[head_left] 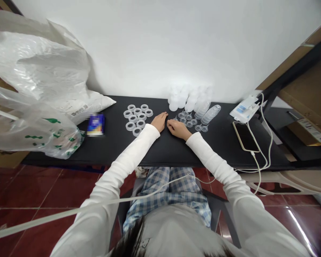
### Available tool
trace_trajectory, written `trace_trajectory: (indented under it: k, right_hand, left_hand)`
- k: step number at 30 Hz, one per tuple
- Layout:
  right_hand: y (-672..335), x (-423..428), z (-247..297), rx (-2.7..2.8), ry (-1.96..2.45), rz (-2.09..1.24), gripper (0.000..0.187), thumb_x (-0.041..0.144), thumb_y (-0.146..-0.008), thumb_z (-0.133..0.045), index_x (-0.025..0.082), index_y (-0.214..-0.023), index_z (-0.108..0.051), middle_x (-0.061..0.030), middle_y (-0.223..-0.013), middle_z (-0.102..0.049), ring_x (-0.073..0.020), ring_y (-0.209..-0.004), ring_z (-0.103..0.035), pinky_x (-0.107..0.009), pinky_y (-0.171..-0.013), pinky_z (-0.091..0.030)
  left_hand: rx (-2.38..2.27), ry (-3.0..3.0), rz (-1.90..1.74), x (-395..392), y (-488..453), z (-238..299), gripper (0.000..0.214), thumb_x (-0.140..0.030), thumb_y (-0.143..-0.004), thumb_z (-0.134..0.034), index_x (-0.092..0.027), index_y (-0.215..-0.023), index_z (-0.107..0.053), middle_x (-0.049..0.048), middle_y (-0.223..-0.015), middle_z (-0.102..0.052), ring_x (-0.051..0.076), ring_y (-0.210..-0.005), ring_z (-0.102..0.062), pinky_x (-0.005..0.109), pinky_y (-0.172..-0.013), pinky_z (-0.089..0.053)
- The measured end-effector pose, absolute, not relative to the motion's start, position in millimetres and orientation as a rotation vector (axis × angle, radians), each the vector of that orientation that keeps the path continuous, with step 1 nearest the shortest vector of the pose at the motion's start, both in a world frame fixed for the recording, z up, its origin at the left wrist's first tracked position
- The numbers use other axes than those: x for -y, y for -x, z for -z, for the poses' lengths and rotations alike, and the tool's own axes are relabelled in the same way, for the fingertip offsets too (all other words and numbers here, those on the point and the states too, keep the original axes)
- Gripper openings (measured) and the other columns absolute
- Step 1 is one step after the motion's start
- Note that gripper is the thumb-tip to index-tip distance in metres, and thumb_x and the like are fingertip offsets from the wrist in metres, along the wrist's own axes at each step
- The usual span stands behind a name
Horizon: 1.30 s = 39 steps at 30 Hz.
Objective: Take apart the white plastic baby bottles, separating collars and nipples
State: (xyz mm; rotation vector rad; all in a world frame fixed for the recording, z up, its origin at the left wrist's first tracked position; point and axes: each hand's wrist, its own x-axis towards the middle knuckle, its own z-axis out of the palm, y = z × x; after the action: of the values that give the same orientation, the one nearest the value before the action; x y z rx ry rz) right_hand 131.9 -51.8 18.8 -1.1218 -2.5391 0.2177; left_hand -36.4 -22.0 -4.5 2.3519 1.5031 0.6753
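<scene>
My left hand (159,122) lies on the black table (115,142) with its fingers stretched out, just right of several translucent plastic rings (133,118). Close beside it, my right hand (178,129) has its fingers curled in, and whatever they may hold is hidden. Several clear silicone pieces with round flanges, like teats (189,124), lie just beyond and to the right of my right hand. Behind these stand rows of milky white pieces (173,103), washed out by glare. Stacked clear dome-shaped covers (210,113) lean to their right.
Large plastic bags (40,67) bulge over the table's left end, with a blue box (96,125) next to them. On the right are a phone (246,137) on a charging cable and a white-and-blue packet (244,109). A white cord (96,204) crosses over my lap.
</scene>
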Motion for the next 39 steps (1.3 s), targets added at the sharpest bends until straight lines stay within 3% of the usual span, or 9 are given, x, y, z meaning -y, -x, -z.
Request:
trace_trajectory:
  k: [14, 18, 27, 31, 35, 39]
  right_hand:
    - [-133.7, 54.8, -15.5, 2.523, 1.032, -0.161, 0.019, 0.015, -0.094, -0.039, 0.020, -0.083, -0.053, -0.0057, -0.083, -0.061, -0.0185, -0.077, -0.053, -0.028, -0.072, -0.037]
    - [-134.2, 57.0, -17.4, 2.539, 1.014, -0.178, 0.019, 0.015, -0.095, -0.040, 0.020, -0.084, -0.054, -0.0055, -0.085, -0.061, -0.0183, -0.078, -0.054, -0.028, -0.072, -0.037]
    - [-140.6, 58.1, -26.8, 2.575, 1.059, 0.241, 0.026, 0.017, -0.099, -0.039, 0.018, -0.087, -0.061, -0.0084, -0.086, -0.061, -0.0217, -0.082, -0.051, -0.034, -0.078, -0.034]
    - [-143.2, 57.2, -29.3, 2.527, 1.128, 0.416, 0.026, 0.019, -0.099, -0.040, 0.018, -0.089, -0.064, -0.0090, -0.085, -0.061, -0.0230, -0.082, -0.049, -0.036, -0.077, -0.031]
    - [-145.0, 55.8, -29.2, 2.491, 1.207, 0.501, 0.023, 0.017, -0.097, -0.043, 0.017, -0.092, -0.065, -0.0103, -0.090, -0.062, -0.0241, -0.086, -0.050, -0.036, -0.078, -0.032]
    - [-146.6, 53.7, -28.0, 2.461, 1.246, 0.502, 0.021, 0.015, -0.094, -0.045, 0.016, -0.096, -0.066, -0.0122, -0.098, -0.063, -0.0251, -0.089, -0.052, -0.036, -0.080, -0.034]
  left_hand:
    - [-1.570, -2.414, -0.558, 27.4, 33.9, -3.5, 0.053, -0.005, -0.087, -0.040, -0.007, -0.139, -0.052, 0.0190, -0.151, -0.050, 0.025, -0.142, -0.048, 0.040, -0.120, -0.038]
    - [-1.645, -2.410, -0.599, 33.3, 32.3, -9.4, 0.050, -0.007, -0.088, -0.040, -0.009, -0.135, -0.056, 0.0195, -0.148, -0.052, 0.028, -0.139, -0.050, 0.044, -0.116, -0.041]
    - [-2.085, -2.082, -0.969, 39.2, 42.9, -20.8, 0.059, -0.013, -0.086, -0.046, -0.002, -0.144, -0.044, 0.0251, -0.158, -0.037, 0.037, -0.154, -0.025, 0.056, -0.125, -0.021]
    - [-2.012, -2.115, -0.882, 37.5, 44.6, -16.2, 0.048, -0.013, -0.084, -0.049, -0.002, -0.130, -0.057, 0.0269, -0.148, -0.051, 0.036, -0.154, -0.025, 0.057, -0.127, -0.015]
    - [-1.794, -2.260, -0.857, 36.7, 36.8, -11.7, 0.042, -0.010, -0.087, -0.043, -0.012, -0.125, -0.062, 0.0186, -0.139, -0.061, 0.031, -0.145, -0.044, 0.056, -0.125, -0.023]
    - [-1.535, -2.333, -0.886, 33.9, 31.6, -5.3, 0.048, -0.006, -0.087, -0.042, -0.017, -0.131, -0.057, 0.0134, -0.146, -0.056, 0.026, -0.141, -0.048, 0.048, -0.118, -0.038]
